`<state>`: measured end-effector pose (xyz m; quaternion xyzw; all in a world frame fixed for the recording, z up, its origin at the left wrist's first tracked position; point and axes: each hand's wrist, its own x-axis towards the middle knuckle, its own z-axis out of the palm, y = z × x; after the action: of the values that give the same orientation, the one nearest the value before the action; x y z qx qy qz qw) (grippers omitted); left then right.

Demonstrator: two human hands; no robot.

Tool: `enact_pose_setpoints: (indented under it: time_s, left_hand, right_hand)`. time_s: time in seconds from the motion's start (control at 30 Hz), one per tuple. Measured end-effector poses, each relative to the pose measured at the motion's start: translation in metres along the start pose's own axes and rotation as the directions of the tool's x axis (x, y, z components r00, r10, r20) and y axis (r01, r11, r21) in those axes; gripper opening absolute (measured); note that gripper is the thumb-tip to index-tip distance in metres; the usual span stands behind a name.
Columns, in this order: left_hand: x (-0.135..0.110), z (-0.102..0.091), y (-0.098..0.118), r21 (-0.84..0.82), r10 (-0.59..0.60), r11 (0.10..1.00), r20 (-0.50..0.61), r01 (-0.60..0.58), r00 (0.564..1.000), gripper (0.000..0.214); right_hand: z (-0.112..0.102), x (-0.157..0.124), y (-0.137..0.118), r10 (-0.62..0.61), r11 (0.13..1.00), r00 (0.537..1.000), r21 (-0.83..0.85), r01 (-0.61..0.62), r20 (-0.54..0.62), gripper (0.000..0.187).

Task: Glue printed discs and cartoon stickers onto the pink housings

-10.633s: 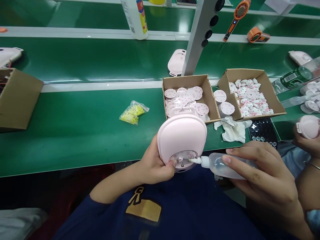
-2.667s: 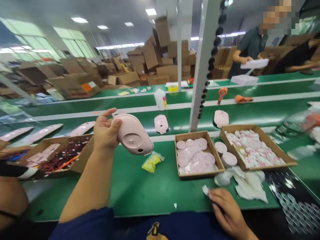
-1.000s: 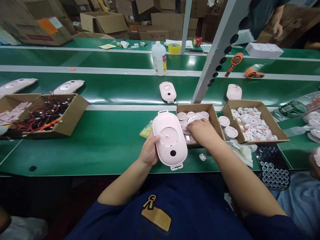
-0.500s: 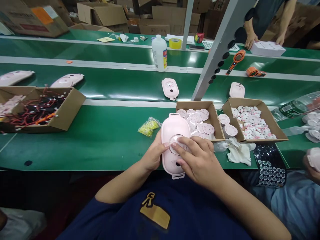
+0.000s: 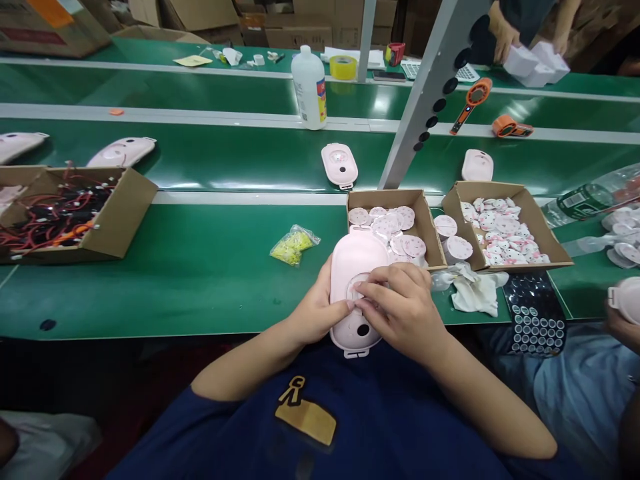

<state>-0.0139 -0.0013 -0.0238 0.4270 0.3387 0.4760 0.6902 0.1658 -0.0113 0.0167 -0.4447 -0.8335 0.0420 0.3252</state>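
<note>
My left hand (image 5: 320, 303) grips a pale pink oval plastic casing (image 5: 357, 253) from its left side, with the thumb across its front. The casing stands nearly upright before my chest, with a slotted tab at each end and a black round spot low on its face. My right hand (image 5: 403, 300) is closed in a pinch at the round recess in the casing's middle. Whatever sits between those fingertips is too small or hidden to make out. Just behind the casing, a cardboard tray (image 5: 436, 233) contains several round printed discs (image 5: 385, 225).
Another cardboard tray (image 5: 547, 233) holds small white-and-pink pieces. A bag of yellow bits (image 5: 295, 245) lies left of my hands, and a box of wired parts (image 5: 113, 227) stands farther left. A slanted metal post (image 5: 425, 93) rises behind the trays. A white cloth (image 5: 475, 293) lies at right.
My right fingers have gone from pressing flat on the round centre to pinching there. The casing has shifted slightly right. Across the bench, a person's hands have parted the white block into pieces.
</note>
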Motion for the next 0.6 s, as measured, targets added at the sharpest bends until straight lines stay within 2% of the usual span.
enact_pose_setpoints:
  time_s: [0.2, 0.27, 0.33, 0.37, 0.43, 0.47, 0.5, 0.53, 0.6]
  left_hand:
    - [0.003, 0.001, -0.005, -0.073, -0.037, 0.997, -0.088, 0.03, 0.995, 0.08]
    - [0.004, -0.003, -0.004, -0.112, -0.053, 0.993, -0.14, 0.037, 0.989, 0.078]
    - [0.004, -0.009, -0.002, -0.144, -0.052, 0.989, -0.22, 0.02, 0.974, 0.072]
    - [0.004, -0.012, 0.0, -0.156, -0.046, 0.988, -0.262, 0.005, 0.964, 0.069]
    - [0.004, -0.018, 0.004, -0.168, -0.035, 0.985, -0.335, -0.024, 0.941, 0.065]
    - [0.004, -0.02, 0.006, -0.168, -0.032, 0.985, -0.359, -0.031, 0.933, 0.064]
    - [0.004, -0.022, 0.006, -0.164, -0.029, 0.986, -0.374, -0.036, 0.927, 0.063]
    - [0.004, -0.021, 0.007, -0.157, -0.023, 0.987, -0.378, -0.039, 0.925, 0.063]
    - [0.002, -0.017, 0.006, -0.139, -0.015, 0.99, -0.36, -0.038, 0.933, 0.064]
  right_hand:
    - [-0.001, -0.005, 0.004, -0.066, 0.996, 0.995, 0.048, 0.07, -0.07, 0.014]
    - [-0.008, -0.009, 0.007, -0.151, 0.982, 0.985, 0.105, 0.16, -0.086, 0.01]
    - [-0.02, -0.014, 0.01, -0.247, 0.958, 0.969, 0.154, 0.243, 0.007, 0.006]
    - [-0.026, -0.018, 0.011, -0.257, 0.956, 0.961, 0.177, 0.236, 0.107, 0.007]
    - [-0.037, -0.024, 0.011, -0.181, 0.972, 0.921, 0.208, 0.113, 0.344, 0.011]
    - [-0.041, -0.026, 0.01, -0.115, 0.977, 0.897, 0.21, 0.026, 0.427, 0.013]
    - [-0.043, -0.028, 0.008, -0.055, 0.977, 0.887, 0.209, -0.048, 0.459, 0.015]
    - [-0.044, -0.029, 0.006, -0.014, 0.973, 0.902, 0.215, -0.088, 0.432, 0.017]
    - [-0.041, -0.028, 0.002, -0.017, 0.976, 0.967, 0.214, -0.04, 0.255, 0.02]
